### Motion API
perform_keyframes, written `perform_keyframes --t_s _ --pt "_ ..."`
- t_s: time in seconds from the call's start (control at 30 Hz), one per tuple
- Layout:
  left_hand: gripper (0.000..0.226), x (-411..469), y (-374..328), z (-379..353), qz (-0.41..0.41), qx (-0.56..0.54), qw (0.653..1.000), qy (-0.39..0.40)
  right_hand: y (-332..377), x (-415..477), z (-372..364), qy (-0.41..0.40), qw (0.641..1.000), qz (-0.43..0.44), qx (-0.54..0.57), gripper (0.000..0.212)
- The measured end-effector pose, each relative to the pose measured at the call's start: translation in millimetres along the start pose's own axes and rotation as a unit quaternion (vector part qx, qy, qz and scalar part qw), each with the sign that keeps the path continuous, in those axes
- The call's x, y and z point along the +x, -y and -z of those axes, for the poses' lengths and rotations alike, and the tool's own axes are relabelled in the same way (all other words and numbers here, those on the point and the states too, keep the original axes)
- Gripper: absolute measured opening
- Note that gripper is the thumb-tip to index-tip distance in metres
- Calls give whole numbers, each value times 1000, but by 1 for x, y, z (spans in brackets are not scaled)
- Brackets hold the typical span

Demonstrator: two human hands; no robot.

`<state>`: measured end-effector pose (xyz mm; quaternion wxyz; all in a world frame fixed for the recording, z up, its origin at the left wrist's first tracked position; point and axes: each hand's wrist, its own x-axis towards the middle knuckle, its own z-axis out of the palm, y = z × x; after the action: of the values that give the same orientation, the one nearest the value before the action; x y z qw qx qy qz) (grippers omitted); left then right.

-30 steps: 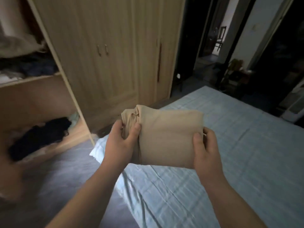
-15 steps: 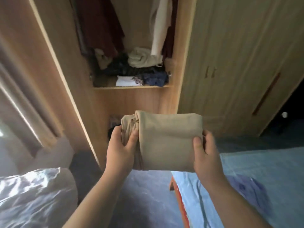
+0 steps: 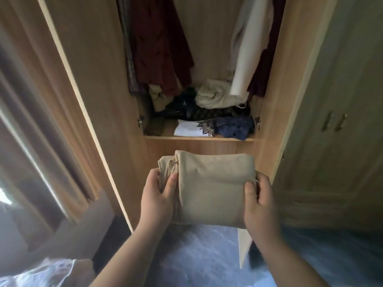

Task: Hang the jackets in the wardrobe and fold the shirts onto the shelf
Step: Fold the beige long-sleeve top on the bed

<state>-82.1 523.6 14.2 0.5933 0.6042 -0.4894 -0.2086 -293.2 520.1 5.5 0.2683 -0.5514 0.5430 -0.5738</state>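
A folded beige shirt [image 3: 213, 189] is held level in front of me, below the wardrobe shelf [image 3: 199, 139]. My left hand [image 3: 158, 195] grips its bunched left edge. My right hand [image 3: 259, 200] pinches its right edge. The open wardrobe compartment is straight ahead. On the shelf lie a folded white shirt [image 3: 187, 130], a blue garment [image 3: 235, 127], dark clothes and a crumpled cream garment [image 3: 215, 95]. Above them hang a dark red jacket [image 3: 161, 48] and a white garment [image 3: 246, 50].
The open wardrobe door [image 3: 83, 96] stands at the left, its edge running down toward my left arm. Closed wardrobe doors with two handles [image 3: 333, 121] fill the right. A curtain [image 3: 24, 121] hangs far left. Grey floor [image 3: 196, 255] lies below.
I have turned from the bed toward the open wardrobe and come closer to it. Both hands keep the same hold on the folded shirt.
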Motion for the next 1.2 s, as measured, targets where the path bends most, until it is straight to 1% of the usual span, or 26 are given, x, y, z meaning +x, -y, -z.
perform_keyframes --t_s 0.1,0.2,0.4,0.5,0.57,0.67,0.73,0.8,0.87,0.97,1.07,1.13,1.2 --pt "17 62 1 -45 -4 2 1000 -5 -20 76 -15 -3 1000 4 -7 18" --pt "18 118 9 -78 -2 0 1000 -31 -35 145 -41 2 1000 -4 -11 22" --pt "19 221 57 -116 32 -3 997 -65 -61 248 -111 49 999 -17 -7 18" --pt "12 278 79 -138 38 -1 999 -34 -87 299 -148 37 999 -18 -31 17" --pt "7 321 94 -152 39 -3 999 -10 -103 333 -177 22 999 -14 -43 20" --pt "15 397 123 -175 36 4 999 27 -120 385 -220 0 998 -6 -56 27" --pt "18 447 141 -190 61 13 996 56 -128 421 -247 13 998 -24 -61 28" --pt "16 492 160 -208 69 31 994 80 -139 455 -273 35 997 -43 -54 36" --pt "18 531 177 -227 67 43 993 83 -157 487 -295 49 995 -61 -69 45" --pt "26 574 197 -255 87 87 986 112 -184 523 -319 44 987 -78 -137 53" --pt "25 609 211 -281 110 136 973 149 -206 554 -338 41 977 -75 -194 53" --pt "32 627 221 -297 106 159 966 176 -224 574 -350 52 969 -81 -227 52" --pt "36 635 236 -310 77 230 954 173 -249 591 -358 79 942 -80 -315 54"
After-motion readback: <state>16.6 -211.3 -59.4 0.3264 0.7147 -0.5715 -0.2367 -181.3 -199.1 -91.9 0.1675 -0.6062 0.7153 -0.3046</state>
